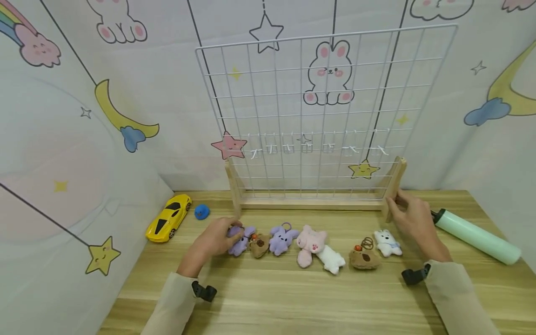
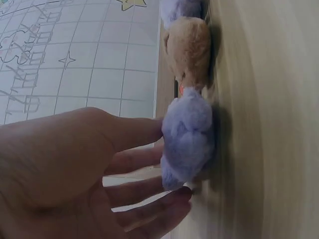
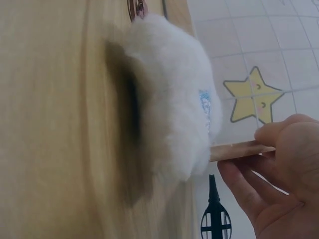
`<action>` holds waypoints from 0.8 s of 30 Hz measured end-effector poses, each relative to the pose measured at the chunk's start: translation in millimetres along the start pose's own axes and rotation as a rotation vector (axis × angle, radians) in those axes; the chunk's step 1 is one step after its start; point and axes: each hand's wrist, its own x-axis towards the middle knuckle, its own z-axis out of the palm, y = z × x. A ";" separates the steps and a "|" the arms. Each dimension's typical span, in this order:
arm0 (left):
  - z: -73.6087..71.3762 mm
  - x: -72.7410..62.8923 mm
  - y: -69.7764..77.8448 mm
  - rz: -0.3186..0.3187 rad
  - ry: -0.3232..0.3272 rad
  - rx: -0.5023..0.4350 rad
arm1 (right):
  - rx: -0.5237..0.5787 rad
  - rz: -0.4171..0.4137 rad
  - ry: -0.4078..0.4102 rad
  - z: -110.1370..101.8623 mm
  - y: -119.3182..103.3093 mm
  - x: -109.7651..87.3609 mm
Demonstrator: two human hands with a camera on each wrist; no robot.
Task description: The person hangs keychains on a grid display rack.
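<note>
At the left end of a row of plush charms, my left hand (image 1: 215,236) has its thumb and fingers around a purple plush charm (image 2: 188,137); its thumb touches one side. Beside that charm lie a brown plush charm (image 1: 260,245) and a second purple one (image 1: 283,240). My right hand (image 1: 412,217) pinches the right wooden upright (image 1: 394,188) of a stand between thumb and fingers. The stand carries a white wire grid (image 1: 289,111) that leans back. A white plush charm (image 3: 172,97) with a blue patch lies just in front of this hand.
Small clear hooks (image 1: 307,148) hang along the grid. A pink plush (image 1: 311,239), a white plush (image 1: 332,259) and another brown plush (image 1: 364,258) lie mid-row. At left are a yellow toy car (image 1: 169,218) and a blue toy (image 1: 202,212); at right, a mint-green pump (image 1: 479,237).
</note>
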 end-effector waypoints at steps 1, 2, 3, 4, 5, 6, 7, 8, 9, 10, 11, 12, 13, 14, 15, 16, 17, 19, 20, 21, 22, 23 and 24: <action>-1.0 0.7 0.1 -0.014 -0.015 0.001 | 0.001 -0.003 0.002 0.0 0.1 -0.5; -1.6 1.7 0.1 -0.026 -0.028 0.005 | 0.002 -0.007 0.005 0.1 0.2 -0.6; -2.1 2.5 0.2 -0.035 -0.039 0.004 | 0.003 -0.012 0.008 0.3 0.5 -0.6; -1.8 3.6 0.1 -0.041 -0.044 0.001 | 0.002 -0.016 0.012 0.5 0.8 -0.6; -1.1 4.8 0.0 -0.043 -0.045 0.000 | 0.001 -0.019 0.015 0.7 1.0 -0.5; -0.3 6.0 -0.2 -0.044 -0.043 0.002 | 0.002 -0.022 0.017 0.9 1.1 -0.3; 0.3 7.1 -0.2 -0.046 -0.038 0.001 | 0.002 -0.026 0.020 1.0 1.1 0.0; 1.0 8.2 -0.1 -0.047 -0.031 0.001 | 0.001 -0.028 0.022 1.2 1.2 0.3; 1.7 9.2 -0.5 -0.050 -0.022 -0.002 | -0.001 -0.031 0.026 1.3 1.3 0.5; 2.6 9.8 -1.0 -0.058 -0.016 -0.007 | -0.003 -0.031 0.027 1.3 1.4 0.1; 3.0 10.2 -1.2 -0.062 -0.010 -0.014 | -0.004 -0.030 0.026 1.0 1.2 -0.4; 3.0 10.6 -1.4 -0.071 -0.004 -0.023 | -0.005 -0.030 0.026 0.7 1.2 -0.8; 2.9 10.5 -1.4 -0.081 0.002 -0.031 | -0.005 -0.028 0.024 0.7 0.9 -0.9; 2.5 10.4 -1.6 -0.093 0.004 -0.036 | -0.005 -0.026 0.023 0.7 0.7 -0.9; 2.1 10.4 -2.1 -0.108 0.001 -0.044 | -0.004 -0.024 0.023 0.5 0.3 -0.8; 1.6 10.6 -2.3 -0.123 -0.004 -0.054 | -0.001 -0.022 0.021 0.5 0.3 -0.6; 1.2 10.8 -2.4 -0.136 -0.007 -0.063 | 0.000 -0.020 0.021 0.4 0.0 -0.6; 0.6 11.1 -3.5 -0.168 -0.025 -0.087 | 0.001 -0.018 0.024 0.7 -0.1 -0.4; 0.7 11.5 -4.4 -0.180 -0.035 -0.106 | -0.001 -0.018 0.027 0.9 -0.2 -0.3; 0.6 11.8 -5.4 -0.186 -0.043 -0.124 | -0.002 -0.019 0.032 0.9 -0.5 -0.3; 0.8 11.8 -6.0 -0.187 -0.048 -0.142 | -0.004 -0.023 0.036 1.2 -0.8 -0.3; 0.7 11.7 -6.5 -0.188 -0.047 -0.157 | 0.002 -0.025 0.038 1.5 -1.2 -0.3; 0.4 11.5 -6.7 -0.190 -0.047 -0.171 | 0.005 -0.030 0.040 1.9 -1.5 -0.1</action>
